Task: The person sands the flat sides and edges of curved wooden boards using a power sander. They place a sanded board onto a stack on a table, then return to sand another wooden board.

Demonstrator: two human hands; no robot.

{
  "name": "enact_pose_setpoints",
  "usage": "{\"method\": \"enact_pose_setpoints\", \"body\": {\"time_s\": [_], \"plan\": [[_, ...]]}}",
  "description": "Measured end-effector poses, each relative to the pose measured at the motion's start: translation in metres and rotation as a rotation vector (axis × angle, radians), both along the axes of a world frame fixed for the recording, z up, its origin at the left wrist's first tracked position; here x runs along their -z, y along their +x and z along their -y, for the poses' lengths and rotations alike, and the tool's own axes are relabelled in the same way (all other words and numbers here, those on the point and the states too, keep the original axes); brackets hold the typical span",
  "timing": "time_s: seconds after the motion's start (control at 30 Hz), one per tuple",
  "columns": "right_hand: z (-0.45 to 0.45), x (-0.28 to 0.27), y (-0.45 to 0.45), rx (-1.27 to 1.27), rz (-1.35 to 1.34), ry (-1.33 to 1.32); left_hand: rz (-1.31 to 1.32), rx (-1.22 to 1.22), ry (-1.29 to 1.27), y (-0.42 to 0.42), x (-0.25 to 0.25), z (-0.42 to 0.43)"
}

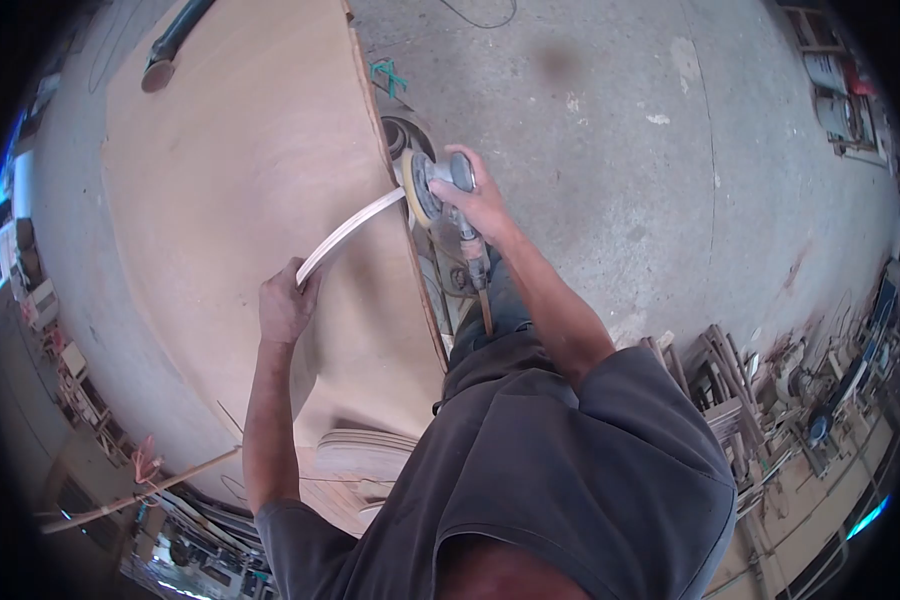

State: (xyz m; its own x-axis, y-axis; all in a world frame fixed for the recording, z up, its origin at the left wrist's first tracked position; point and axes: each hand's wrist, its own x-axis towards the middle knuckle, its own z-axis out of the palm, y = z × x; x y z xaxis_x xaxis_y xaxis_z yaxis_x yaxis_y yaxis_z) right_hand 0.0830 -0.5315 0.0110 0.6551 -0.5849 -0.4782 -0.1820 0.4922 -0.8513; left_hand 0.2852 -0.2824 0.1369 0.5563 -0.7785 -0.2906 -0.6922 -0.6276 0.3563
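Observation:
My left hand [288, 302] is closed around the near end of a curved, pale wooden strip [348, 227]. The strip arches up and to the right above the board-topped table. In my right hand [478, 205] is a round orbital sander [432, 187], gripped over its body with the thumb and fingers wrapped round it. The sander is turned on its side, and its yellowish pad [413, 188] meets or nearly meets the strip's far end. A hose fitting [475, 258] runs down from the sander toward my lap.
The brown table board [220, 180] lies to the left, its edge [402, 220] running beside the sander. A dark tube [175, 45] rests at its far end. Stacked curved strips [365, 452] lie close by my left side. Wood scraps [730, 375] crowd the floor at right.

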Motion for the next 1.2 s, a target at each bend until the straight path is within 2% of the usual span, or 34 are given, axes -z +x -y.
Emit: {"method": "enact_pose_setpoints", "body": {"time_s": [0.1,0.13,0.23,0.4,0.47,0.57,0.67,0.9,1.1,1.2], "plan": [[-0.014,-0.069,-0.011,-0.002,-0.045,-0.343,0.02,0.029,-0.037,0.0,0.003,-0.004],[-0.019,-0.076,-0.014,-0.011,0.003,-0.496,0.023,0.023,-0.031,-0.001,0.002,-0.004],[-0.022,-0.13,-0.012,-0.193,-0.024,-0.735,0.031,0.023,-0.019,-0.004,0.001,-0.004],[-0.015,-0.209,0.011,-0.631,-0.24,-0.91,0.037,-0.007,0.024,-0.015,-0.001,-0.007],[-0.024,-0.222,0.018,-0.792,-0.254,-1.063,0.049,0.0,-0.002,-0.018,0.001,-0.009],[-0.035,-0.224,0.025,-0.993,-0.259,-1.136,0.051,-0.015,-0.036,-0.021,0.003,-0.011],[-0.03,-0.223,0.024,-0.867,-0.24,-1.093,0.061,-0.021,-0.051,-0.019,0.004,-0.012],[-0.012,-0.214,0.024,-0.547,-0.489,-0.959,0.007,-0.044,0.011,-0.013,0.004,-0.015],[-0.071,-0.217,0.032,-0.776,-0.297,-1.213,-0.017,-0.038,0.0,-0.012,0.0,-0.014],[-0.074,-0.199,0.026,-0.628,-0.235,-1.254,-0.029,-0.024,-0.025,-0.006,0.003,-0.017]]}}
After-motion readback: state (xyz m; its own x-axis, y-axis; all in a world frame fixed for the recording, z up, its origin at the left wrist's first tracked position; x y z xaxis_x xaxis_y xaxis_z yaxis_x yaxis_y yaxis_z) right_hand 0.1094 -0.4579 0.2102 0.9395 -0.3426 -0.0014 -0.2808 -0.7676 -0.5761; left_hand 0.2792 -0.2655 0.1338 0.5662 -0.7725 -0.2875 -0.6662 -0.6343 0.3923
